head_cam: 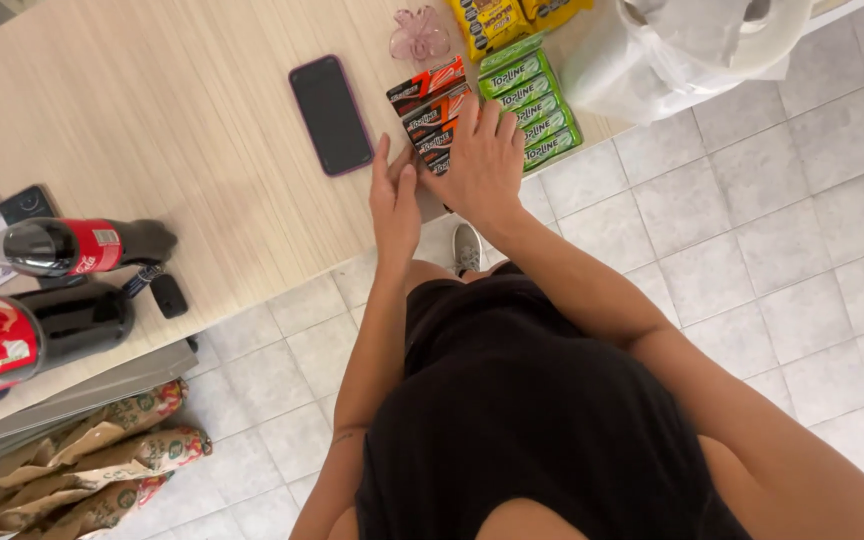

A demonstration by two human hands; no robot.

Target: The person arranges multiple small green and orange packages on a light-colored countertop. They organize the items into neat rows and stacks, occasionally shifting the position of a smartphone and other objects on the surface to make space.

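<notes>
Head view. The right hand point(485, 160) lies flat, fingers spread, on a stack of red gum packs point(432, 108) at the near edge of the wooden surface point(182, 120); it grips nothing visibly. The left hand point(395, 200) stands edge-on, fingers straight and together, just left of the stack's near end, touching it or nearly so. The packs' long axes run roughly parallel to the near edge, stacked away from the person. A row of green gum packs point(534, 100) lies just right of the red ones; a phone point(330, 115) lies to their left. The right hand is nearer.
</notes>
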